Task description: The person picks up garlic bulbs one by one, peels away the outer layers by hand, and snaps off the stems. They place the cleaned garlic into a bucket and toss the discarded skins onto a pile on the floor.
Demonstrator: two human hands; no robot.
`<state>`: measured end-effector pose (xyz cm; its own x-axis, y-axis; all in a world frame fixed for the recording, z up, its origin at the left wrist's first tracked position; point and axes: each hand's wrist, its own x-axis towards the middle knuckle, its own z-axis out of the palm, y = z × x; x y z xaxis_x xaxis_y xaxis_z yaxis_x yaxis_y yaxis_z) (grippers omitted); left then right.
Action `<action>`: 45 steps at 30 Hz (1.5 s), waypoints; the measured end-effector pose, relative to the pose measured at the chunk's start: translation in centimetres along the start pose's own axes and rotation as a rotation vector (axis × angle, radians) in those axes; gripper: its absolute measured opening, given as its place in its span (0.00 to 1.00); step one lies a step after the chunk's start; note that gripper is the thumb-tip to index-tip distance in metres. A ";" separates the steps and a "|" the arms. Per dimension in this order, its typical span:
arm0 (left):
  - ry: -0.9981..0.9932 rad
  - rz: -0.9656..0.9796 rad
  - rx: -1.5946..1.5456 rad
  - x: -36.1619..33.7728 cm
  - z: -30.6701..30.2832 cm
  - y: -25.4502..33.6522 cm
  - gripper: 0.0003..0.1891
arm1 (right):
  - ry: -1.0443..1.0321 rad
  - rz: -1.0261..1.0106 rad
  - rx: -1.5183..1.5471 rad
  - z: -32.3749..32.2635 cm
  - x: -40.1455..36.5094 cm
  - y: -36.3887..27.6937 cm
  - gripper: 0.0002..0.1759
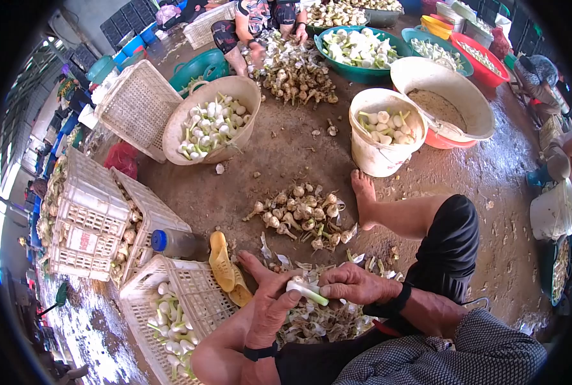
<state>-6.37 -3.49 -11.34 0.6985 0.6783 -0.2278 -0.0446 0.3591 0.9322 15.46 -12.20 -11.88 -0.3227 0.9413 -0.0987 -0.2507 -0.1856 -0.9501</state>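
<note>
Between my two hands, above a heap of peelings (321,321), is a white garlic bulb (305,289) with a short green stem. My left hand (273,301) is closed round the bulb end. The fingers of my right hand (353,283) pinch near the stem end. On the floor ahead lies a pile of unpeeled garlic (304,213). At the lower left a white crate (204,292) holds peeled bulbs with green stems. Peeled bulbs also fill a cream bucket (383,154) and a beige tub (241,109).
A lidded jar (190,245) and yellow slippers (222,263) are beside the crate. Stacked crates (90,224) stand left. Another person (254,25) sits beyond a large garlic heap (295,74). Green basins (356,54) and a red basin (482,58) stand behind; more people work at right.
</note>
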 end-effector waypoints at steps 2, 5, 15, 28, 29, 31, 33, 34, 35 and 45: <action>0.021 -0.072 0.119 -0.2 0.4 0.1 0.24 | -0.016 -0.006 -0.013 0.1 0.1 0.2 0.18; -0.002 -0.005 0.037 -0.1 0.1 -0.6 0.24 | 0.055 -0.083 -0.247 0.0 0.6 0.8 0.15; 0.002 0.091 -0.139 0.0 1.0 0.1 0.21 | 0.375 -0.110 -0.572 -0.8 1.5 2.7 0.09; -0.086 0.052 -0.290 -0.1 0.5 -0.1 0.17 | 0.306 -0.109 -0.839 -2.5 1.4 6.7 0.16; -0.050 0.069 -0.292 -0.1 0.4 -0.3 0.17 | 0.075 -0.039 -0.916 -2.1 1.0 7.0 0.17; -0.026 0.089 -0.240 0.0 0.5 -0.4 0.16 | -0.186 0.120 -0.943 -1.5 1.1 6.4 0.19; -0.005 0.103 -0.185 0.0 0.4 -0.7 0.15 | -0.086 0.070 -0.796 -1.1 1.2 6.0 0.20; -0.007 0.143 -0.178 0.2 0.3 -0.9 0.15 | 0.021 0.022 -0.651 -1.0 1.3 5.7 0.21; -0.010 0.187 -0.171 0.4 0.3 -1.0 0.14 | 0.052 0.089 -0.501 -0.8 1.4 5.2 0.22; 0.205 0.057 -0.186 0.5 1.6 -0.3 0.17 | 0.099 0.165 0.172 0.2 0.7 3.0 0.14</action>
<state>-4.84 -4.22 -11.26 0.5331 0.8096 -0.2458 -0.2235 0.4149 0.8820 14.34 -12.19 -14.79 -0.2835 0.9158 -0.2846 -0.3563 -0.3761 -0.8553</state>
